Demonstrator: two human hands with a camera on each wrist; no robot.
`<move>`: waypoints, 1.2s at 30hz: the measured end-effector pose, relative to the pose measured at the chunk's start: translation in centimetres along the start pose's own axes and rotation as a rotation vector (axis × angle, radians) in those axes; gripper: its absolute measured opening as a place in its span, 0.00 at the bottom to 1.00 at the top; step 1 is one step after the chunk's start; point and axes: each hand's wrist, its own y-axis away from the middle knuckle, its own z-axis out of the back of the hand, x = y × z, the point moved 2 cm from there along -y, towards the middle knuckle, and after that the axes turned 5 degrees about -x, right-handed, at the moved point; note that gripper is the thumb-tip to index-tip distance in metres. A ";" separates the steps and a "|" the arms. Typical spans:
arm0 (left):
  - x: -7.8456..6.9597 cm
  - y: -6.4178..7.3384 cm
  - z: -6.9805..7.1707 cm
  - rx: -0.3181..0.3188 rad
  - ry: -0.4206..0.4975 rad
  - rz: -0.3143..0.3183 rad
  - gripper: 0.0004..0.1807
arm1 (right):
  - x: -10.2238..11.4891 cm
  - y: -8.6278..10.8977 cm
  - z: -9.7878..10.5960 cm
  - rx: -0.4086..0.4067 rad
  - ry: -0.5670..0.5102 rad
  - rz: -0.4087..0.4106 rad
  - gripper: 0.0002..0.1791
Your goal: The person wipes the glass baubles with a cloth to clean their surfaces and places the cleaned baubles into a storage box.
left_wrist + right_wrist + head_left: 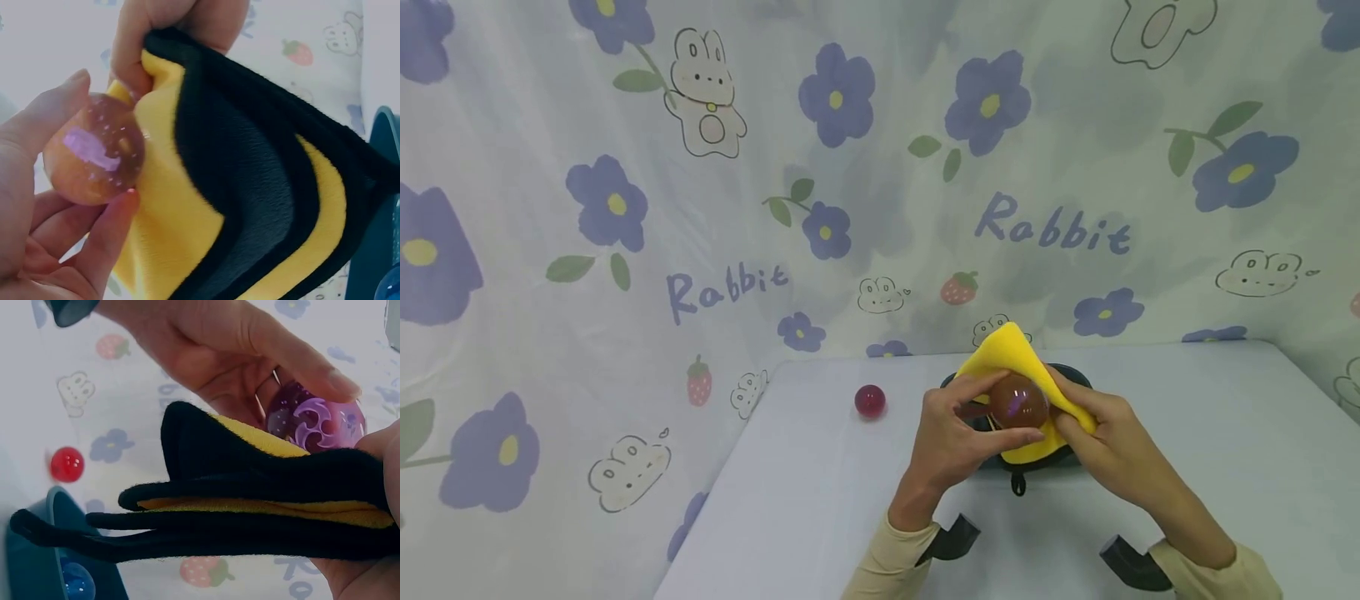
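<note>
My left hand [951,440] pinches a clear, shiny ball [1019,402] between thumb and fingers. In the left wrist view, a purple shape and small specks show inside the ball [94,150]. A folded cloth [1009,348], yellow with dark sides and edging, is gripped in my right hand [1112,435] and lies against the ball's far right side. The cloth's layers [206,450] hang in folds from the right fingers, a small loop at one corner. Both hands are above a dark teal basin [1078,375], largely hidden by the cloth and hands.
A red ball [870,402] sits on the white table [805,483], left of the basin. Inside the basin a blue ball [79,582] shows. Behind the table hangs a curtain [910,192] printed with flowers and rabbits.
</note>
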 end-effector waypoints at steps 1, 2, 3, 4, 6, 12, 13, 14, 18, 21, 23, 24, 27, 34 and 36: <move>0.0 0.0 0.0 -0.011 0.003 0.000 0.34 | 0.0 0.0 0.0 0.000 -0.001 -0.008 0.30; 0.0 0.0 -0.1 -0.019 0.005 0.000 0.34 | 0.0 0.0 0.0 0.000 0.001 -0.018 0.30; 0.0 0.1 -0.1 -0.026 0.008 0.001 0.34 | 0.0 0.0 0.0 -0.002 0.006 -0.024 0.30; 0.0 0.1 -0.1 -0.034 0.010 0.003 0.34 | -0.1 0.0 0.0 -0.003 0.011 -0.032 0.29; 0.1 0.1 -0.1 -0.043 0.013 0.012 0.34 | -0.1 0.0 0.0 -0.005 0.019 -0.047 0.29; 0.6 0.1 -0.2 -0.079 0.029 0.051 0.32 | 0.2 0.0 -0.2 -0.009 -0.016 -0.071 0.29; 0.7 0.1 -0.2 -0.087 0.036 0.060 0.32 | 0.2 0.0 -0.2 -0.011 -0.023 -0.074 0.29; 0.7 0.2 -0.2 -0.093 0.044 0.069 0.32 | 0.3 0.0 -0.2 -0.011 -0.030 -0.078 0.29; 0.7 0.1 -0.2 -0.107 0.053 0.103 0.32 | 0.3 0.0 -0.2 -0.014 -0.038 -0.090 0.28; 0.7 0.0 -0.2 -0.107 0.062 0.120 0.32 | 0.3 0.0 -0.2 -0.011 -0.032 -0.105 0.28; 0.8 -0.1 -0.2 -0.106 0.062 0.134 0.31 | 0.4 0.0 -0.2 -0.006 -0.020 -0.116 0.28; 0.8 -0.1 -0.2 -0.107 0.058 0.144 0.31 | 0.5 0.0 -0.2 -0.005 -0.013 -0.119 0.28; 1.0 -0.1 -0.1 -0.101 0.039 0.173 0.32 | 0.7 0.0 -0.1 -0.004 0.024 -0.124 0.28; 1.3 -0.1 0.2 -0.091 -0.049 0.233 0.33 | 1.5 0.1 0.1 -0.006 0.108 -0.121 0.30; 1.3 -0.1 0.1 -0.074 -0.067 0.241 0.33 | 1.8 0.2 0.1 -0.008 0.122 -0.103 0.30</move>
